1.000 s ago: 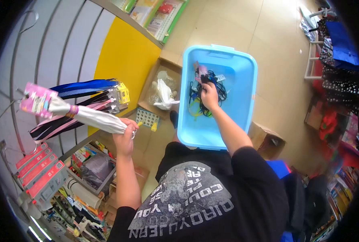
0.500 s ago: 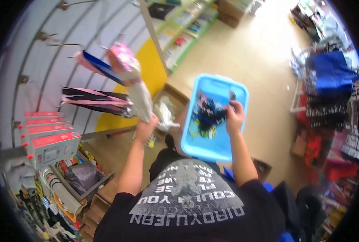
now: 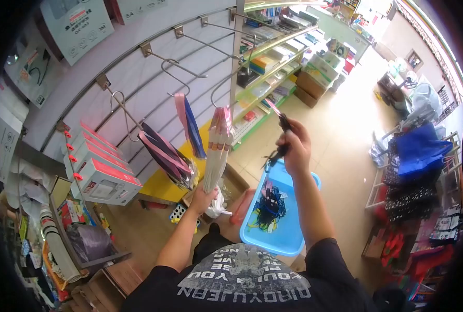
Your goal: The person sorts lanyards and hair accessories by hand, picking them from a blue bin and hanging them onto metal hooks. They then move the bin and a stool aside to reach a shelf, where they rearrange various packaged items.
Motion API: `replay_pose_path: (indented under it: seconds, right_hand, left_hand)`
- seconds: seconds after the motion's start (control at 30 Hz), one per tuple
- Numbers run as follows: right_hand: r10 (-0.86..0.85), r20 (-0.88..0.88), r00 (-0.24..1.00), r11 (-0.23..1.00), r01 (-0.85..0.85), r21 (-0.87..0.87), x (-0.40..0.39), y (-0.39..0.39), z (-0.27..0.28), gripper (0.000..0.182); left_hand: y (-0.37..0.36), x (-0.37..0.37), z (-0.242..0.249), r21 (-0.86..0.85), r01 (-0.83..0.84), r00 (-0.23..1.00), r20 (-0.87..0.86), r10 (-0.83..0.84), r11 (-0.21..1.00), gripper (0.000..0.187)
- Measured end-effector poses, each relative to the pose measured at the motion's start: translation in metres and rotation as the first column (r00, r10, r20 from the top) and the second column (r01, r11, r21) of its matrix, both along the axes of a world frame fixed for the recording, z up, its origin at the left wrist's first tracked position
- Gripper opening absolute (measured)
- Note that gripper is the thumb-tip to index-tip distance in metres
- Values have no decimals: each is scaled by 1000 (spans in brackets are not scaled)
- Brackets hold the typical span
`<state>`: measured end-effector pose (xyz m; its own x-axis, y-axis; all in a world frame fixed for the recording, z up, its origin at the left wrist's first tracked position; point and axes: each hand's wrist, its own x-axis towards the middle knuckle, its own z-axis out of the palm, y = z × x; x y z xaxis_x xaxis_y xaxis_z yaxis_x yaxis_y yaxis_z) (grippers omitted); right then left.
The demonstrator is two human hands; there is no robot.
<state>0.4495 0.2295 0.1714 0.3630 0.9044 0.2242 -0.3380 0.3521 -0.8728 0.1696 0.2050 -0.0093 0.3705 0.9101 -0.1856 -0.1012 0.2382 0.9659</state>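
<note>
My left hand [image 3: 204, 202] is closed round the lower end of a bundle of long white strips with pink tops [image 3: 220, 140], which hangs at a wall hook. Raised over the far end of the blue tub, my right hand [image 3: 296, 148] grips a dark folded strap [image 3: 282, 126] with a pink tip pointing up; its loose dark ends hang below the fingers. The light blue plastic tub [image 3: 288, 236] holds a tangle of dark cords [image 3: 269, 205] with yellow and green bits. Left of the bundle hang blue and pink straps [image 3: 191, 125] and black and pink straps [image 3: 164, 156].
Bare metal hooks [image 3: 190, 68] stick out from the slatted wall. Red and white boxes [image 3: 106, 179] hang at left. A cardboard box [image 3: 236, 179] stands behind the tub. Shelves [image 3: 273, 67] rise beyond; a rack with a blue bag [image 3: 421, 148] stands at right.
The view has tilted up, showing more wall and hooks. My right hand has risen from the tub with the dark strap. The white bundle now hangs more upright, my left hand still at its bottom.
</note>
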Motion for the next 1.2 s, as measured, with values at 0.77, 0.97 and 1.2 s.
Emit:
replay_pose_path:
  seconds: [0.77,0.97,1.2]
  right_hand:
    - [190,-183,965,982,-187,35,-56,34,15,26]
    - [348,-98,933,937,-350,-7,-57,18,-10,33]
    - [464,217,859,857,-374,-353,-96,-28,-87,42]
  left_hand:
    - [3,-17,-4,49,30,999,42,-33,998,8]
    - [2,-13,-11,29,60,995,72,-62,998,7]
    - [-9,12,6,78,54,995,-85,-47,996,25]
